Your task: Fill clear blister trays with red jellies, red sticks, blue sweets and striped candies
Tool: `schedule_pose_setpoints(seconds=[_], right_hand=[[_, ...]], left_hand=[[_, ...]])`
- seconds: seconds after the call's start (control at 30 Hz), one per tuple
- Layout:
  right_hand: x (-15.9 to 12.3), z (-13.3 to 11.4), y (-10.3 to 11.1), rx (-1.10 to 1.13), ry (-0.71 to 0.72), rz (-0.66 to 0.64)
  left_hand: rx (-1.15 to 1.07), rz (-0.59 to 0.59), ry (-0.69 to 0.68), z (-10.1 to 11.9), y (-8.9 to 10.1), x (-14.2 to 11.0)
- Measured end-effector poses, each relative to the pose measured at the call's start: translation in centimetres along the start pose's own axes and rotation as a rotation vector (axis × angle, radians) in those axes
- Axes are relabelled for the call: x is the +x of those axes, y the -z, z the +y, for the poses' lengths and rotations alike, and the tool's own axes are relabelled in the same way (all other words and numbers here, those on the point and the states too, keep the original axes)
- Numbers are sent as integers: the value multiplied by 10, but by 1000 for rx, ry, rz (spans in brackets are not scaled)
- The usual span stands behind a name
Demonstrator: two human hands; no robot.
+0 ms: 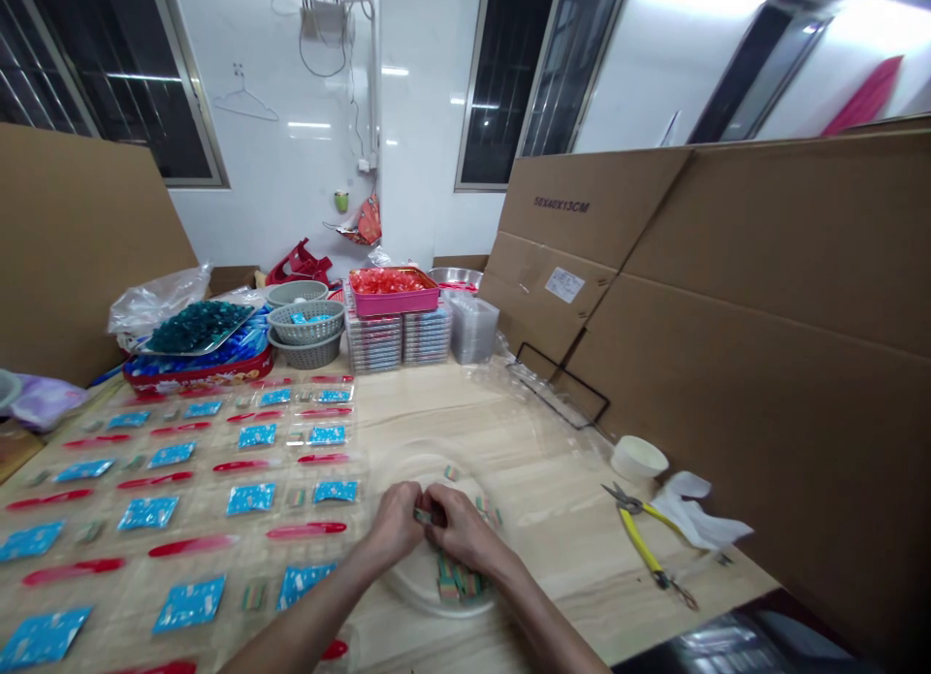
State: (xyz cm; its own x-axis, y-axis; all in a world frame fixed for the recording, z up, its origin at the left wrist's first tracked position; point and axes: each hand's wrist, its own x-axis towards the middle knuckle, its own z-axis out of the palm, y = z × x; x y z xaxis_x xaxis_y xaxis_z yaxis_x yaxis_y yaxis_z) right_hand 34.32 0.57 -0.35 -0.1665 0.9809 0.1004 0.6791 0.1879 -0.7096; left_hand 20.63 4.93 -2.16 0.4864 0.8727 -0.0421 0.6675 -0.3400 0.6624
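Note:
My left hand (395, 524) and my right hand (464, 530) meet with closed fingers above a round clear plastic dish (465, 611). Between the fingertips a small striped block (422, 516) shows in part; the fingers hide the rest. Several green, pink and tan striped blocks (457, 579) lie in the dish, mostly below my right hand. To the left stand rows of clear plastic trays, each with a blue printed packet (251, 498) and a long red plastic piece (305, 530). Some trays also hold a small striped block (253, 596).
Yellow-handled pliers (640, 538), a tape roll (639, 457) and crumpled white paper (694, 514) lie at right, beside tall cardboard (771, 296). At the back are grey baskets (306, 323), stacked clear cases (374, 344), a pink tray (397, 303) and a red tray (200, 375).

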Motion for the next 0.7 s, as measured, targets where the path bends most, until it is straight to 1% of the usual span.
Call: schedule_pose_setpoints(seconds=[0.17, 0.3, 0.4, 0.5, 0.7], right_hand=[[-2, -1, 0, -98, -89, 49], [-2, 1, -1, -38, -64, 22], [-1, 4, 1, -3, -95, 19], [0, 7, 1, -37, -133, 33], [2, 8, -5, -54, -104, 54]], left_hand=[[48, 22, 16, -2, -1, -1], [43, 17, -25, 0, -1, -3], [67, 18, -22, 3, 1, -4], [101, 6, -13, 7, 4, -5], [103, -19, -27, 10, 5, -7]])
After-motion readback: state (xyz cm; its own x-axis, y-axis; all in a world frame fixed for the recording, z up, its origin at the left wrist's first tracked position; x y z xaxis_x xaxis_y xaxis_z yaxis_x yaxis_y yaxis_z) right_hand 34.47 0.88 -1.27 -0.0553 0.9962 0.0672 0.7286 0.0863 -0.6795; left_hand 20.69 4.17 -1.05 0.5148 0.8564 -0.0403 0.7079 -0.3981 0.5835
